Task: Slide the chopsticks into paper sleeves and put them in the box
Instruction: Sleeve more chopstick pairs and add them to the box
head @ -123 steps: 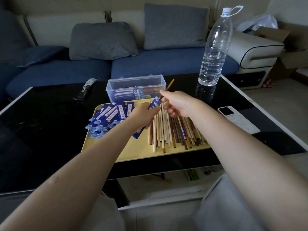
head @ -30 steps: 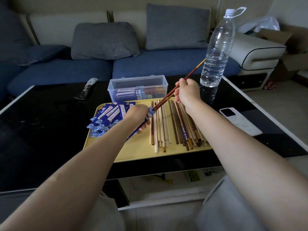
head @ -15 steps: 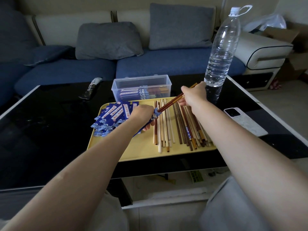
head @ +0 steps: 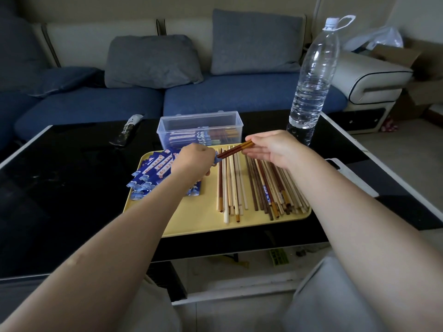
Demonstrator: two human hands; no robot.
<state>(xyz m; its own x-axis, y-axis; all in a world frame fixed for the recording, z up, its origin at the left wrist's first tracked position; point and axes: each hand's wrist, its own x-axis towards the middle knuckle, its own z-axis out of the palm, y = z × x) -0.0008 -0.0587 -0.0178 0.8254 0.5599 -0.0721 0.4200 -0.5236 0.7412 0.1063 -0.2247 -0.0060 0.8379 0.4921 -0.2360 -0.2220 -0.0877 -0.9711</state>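
Observation:
My left hand grips a blue paper sleeve over the yellow tray; most of the sleeve is hidden under the hand. A pair of dark red-brown chopsticks sticks out of the sleeve's mouth toward the right. My right hand pinches their tan upper ends with thumb and fingers. Loose chopsticks lie in rows on the tray's right half. A pile of blue sleeves lies on its left half. The clear plastic box behind the tray holds several sleeved pairs.
A tall water bottle stands on the black table right of the box. A white phone lies at the right, partly behind my arm. A dark wrapped packet lies at the back left. A blue sofa sits behind.
The chopsticks have slid deeper into the sleeve: far less of them shows than a second ago. My right hand has come down and left toward my left hand.

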